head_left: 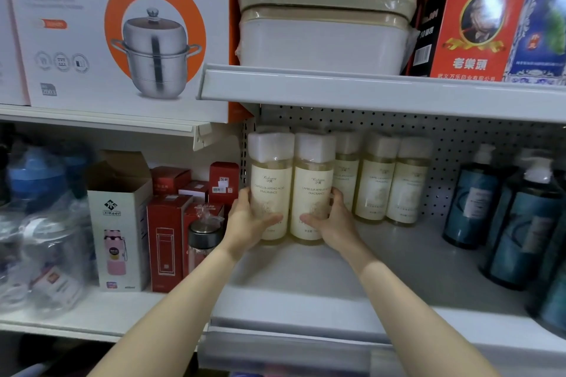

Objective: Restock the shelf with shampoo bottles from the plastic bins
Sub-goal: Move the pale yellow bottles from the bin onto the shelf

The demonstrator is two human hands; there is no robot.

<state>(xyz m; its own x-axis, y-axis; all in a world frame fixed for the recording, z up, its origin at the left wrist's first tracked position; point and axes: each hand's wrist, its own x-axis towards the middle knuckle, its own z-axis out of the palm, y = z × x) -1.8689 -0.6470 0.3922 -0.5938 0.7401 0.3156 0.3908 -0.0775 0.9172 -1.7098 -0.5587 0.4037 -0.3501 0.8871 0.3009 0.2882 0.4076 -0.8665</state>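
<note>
Two pale yellow shampoo bottles with white caps and cream labels stand upright side by side on the white shelf point(382, 260), at its left end. My left hand point(246, 220) grips the left bottle point(269, 180) from its left side and low front. My right hand point(332, 219) grips the right bottle point(312, 184) from its right side and low front. Behind and to the right, three more of the same bottles point(379, 177) stand in a row against the pegboard back. No plastic bin is clearly in view.
Dark blue pump bottles point(471, 202) stand at the shelf's right end. An upper shelf point(367, 92) hangs close above the bottle caps. The neighbouring bay to the left holds red boxes point(168, 232), a white open carton point(119, 220) and plastic jugs point(39, 223).
</note>
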